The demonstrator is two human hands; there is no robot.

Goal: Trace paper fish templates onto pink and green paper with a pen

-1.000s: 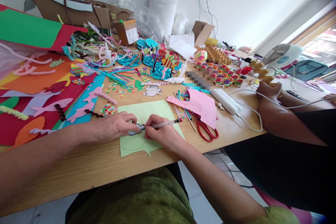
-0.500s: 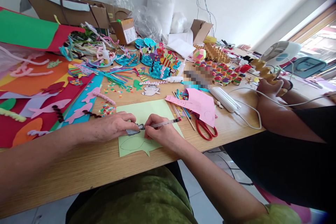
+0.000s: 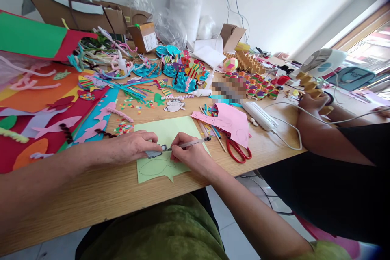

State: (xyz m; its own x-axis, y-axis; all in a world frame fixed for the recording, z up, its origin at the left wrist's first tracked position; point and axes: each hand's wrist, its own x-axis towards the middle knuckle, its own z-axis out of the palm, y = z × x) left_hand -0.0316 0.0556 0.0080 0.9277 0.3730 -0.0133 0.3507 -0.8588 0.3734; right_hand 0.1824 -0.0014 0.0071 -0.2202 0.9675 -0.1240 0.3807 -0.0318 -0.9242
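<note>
On a light green sheet of paper [image 3: 179,125] lies a small grey paper cutout [image 3: 154,154] with a dark edge, partly covered by fingers. My left hand [image 3: 138,146] holds it down against the sheet, fingers bent over it. A pen [image 3: 195,142] with a clear barrel is pinched in my right hand [image 3: 189,152], its tip at the right end of the cutout. Just below, a fish outline [image 3: 155,167] is drawn in thin line on the sheet. The sheet's lower edge is cut unevenly.
Red-handled scissors [image 3: 239,151] lie partly under a pink paper piece [image 3: 233,124]. A white power strip [image 3: 260,115] with a cable sits to the right. Coloured paper fish [image 3: 57,126] and sheets fill the left. At right, another person's hand [image 3: 313,101] holds a gold zigzag piece.
The pen and my right hand have shifted slightly right along the cutout's edge. My left hand stays on the cutout. The whole view has moved slightly.
</note>
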